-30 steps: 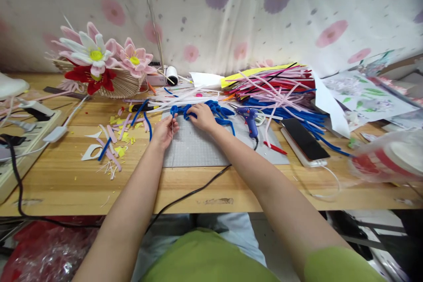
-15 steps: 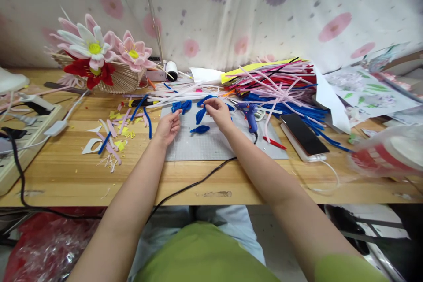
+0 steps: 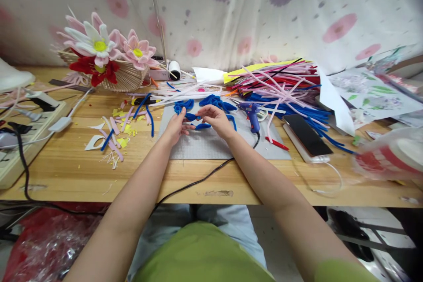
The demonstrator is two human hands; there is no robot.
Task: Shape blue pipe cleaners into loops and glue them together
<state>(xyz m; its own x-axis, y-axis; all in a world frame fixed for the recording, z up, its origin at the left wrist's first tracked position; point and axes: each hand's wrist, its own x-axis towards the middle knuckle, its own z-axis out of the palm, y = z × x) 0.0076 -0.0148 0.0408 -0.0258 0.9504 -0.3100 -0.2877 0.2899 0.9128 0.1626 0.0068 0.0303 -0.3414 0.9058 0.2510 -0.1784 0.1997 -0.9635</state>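
Observation:
My left hand (image 3: 176, 129) pinches a partly formed blue pipe-cleaner flower (image 3: 185, 105), and a thin wire stem hangs below the fingers. My right hand (image 3: 216, 120) has thumb and fingers closed on a blue pipe-cleaner petal (image 3: 191, 116), held up against the flower between both hands. Under the hands lies a grey cutting mat (image 3: 201, 150). Another blue petal (image 3: 202, 126) rests on it, and several more blue petals (image 3: 220, 102) are heaped behind my right hand. Part of the held petal is hidden by my fingers.
Right of the hands lie a blue glue gun (image 3: 251, 116), a red pen-like tool (image 3: 277, 143) and a phone (image 3: 307, 134). Bundled pipe cleaners (image 3: 280, 79) lie behind. Scraps (image 3: 115, 136) and a flower basket (image 3: 128, 80) are left. A black cord (image 3: 198, 181) crosses the front.
My right hand has brought a blue petal left and down from the heap to the flower. My left hand has shifted slightly right, and the hands are closer together.

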